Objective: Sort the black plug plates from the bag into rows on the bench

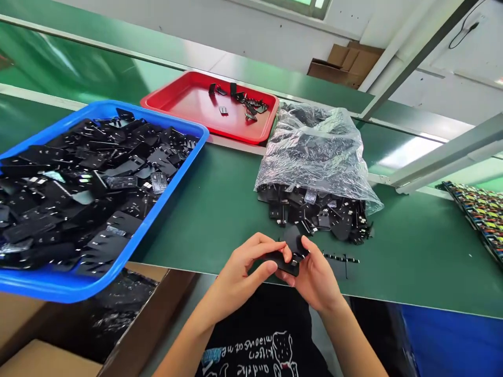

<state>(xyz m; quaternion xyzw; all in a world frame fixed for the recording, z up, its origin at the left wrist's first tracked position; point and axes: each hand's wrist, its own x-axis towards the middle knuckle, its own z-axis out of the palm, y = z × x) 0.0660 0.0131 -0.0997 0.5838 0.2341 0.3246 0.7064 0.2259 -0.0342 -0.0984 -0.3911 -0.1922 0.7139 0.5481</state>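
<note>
My left hand (245, 272) has its thumb and fingers closed on a flat black plastic piece (290, 267) at the front edge of the green table. A rounded black plastic piece (292, 236) is gripped by my right hand (319, 280), its thumb on the piece's side. The two pieces meet between my hands; whether they are joined I cannot tell. Just beyond my fingers, many loose black parts (340, 222) spill from a clear plastic bag (314, 152). To the right of my right hand lies a thin black strip (341, 258) with small light marks.
A blue tray (157, 212) heaped with black pieces stands at the left, partly over the table's front edge. Behind it, a red tray (184, 102) holds several small black parts. Colourful components fill a rack (477, 214) at the right. An open cardboard box (173, 303) sits below.
</note>
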